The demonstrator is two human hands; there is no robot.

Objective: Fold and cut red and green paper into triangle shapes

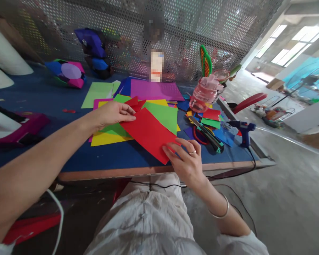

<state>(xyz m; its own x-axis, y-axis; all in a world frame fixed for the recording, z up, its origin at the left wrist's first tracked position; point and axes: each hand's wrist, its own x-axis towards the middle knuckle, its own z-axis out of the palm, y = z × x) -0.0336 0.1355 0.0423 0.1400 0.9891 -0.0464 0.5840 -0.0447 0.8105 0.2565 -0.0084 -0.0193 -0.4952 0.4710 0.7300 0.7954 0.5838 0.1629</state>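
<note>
A red sheet of paper [150,132] slants across the front of the table, held between my two hands. My left hand [115,115] pinches its upper left end, thumb and fingers closed on the edge. At the lower right end, my right hand [186,156] grips the corner, a ring on one finger. Beneath lie green paper [163,115] and yellow paper [108,139], partly covered. A smaller folded red piece [135,103] shows just behind my left fingertips. Farther back rests a purple sheet [155,90].
To the right are a utility knife [207,134], a pink bottle [205,94], coloured scraps [211,118] and a blue glue gun [244,131] with its cord over the table edge. Faceted paper shapes [69,72] stand back left, before a perforated metal screen [122,46].
</note>
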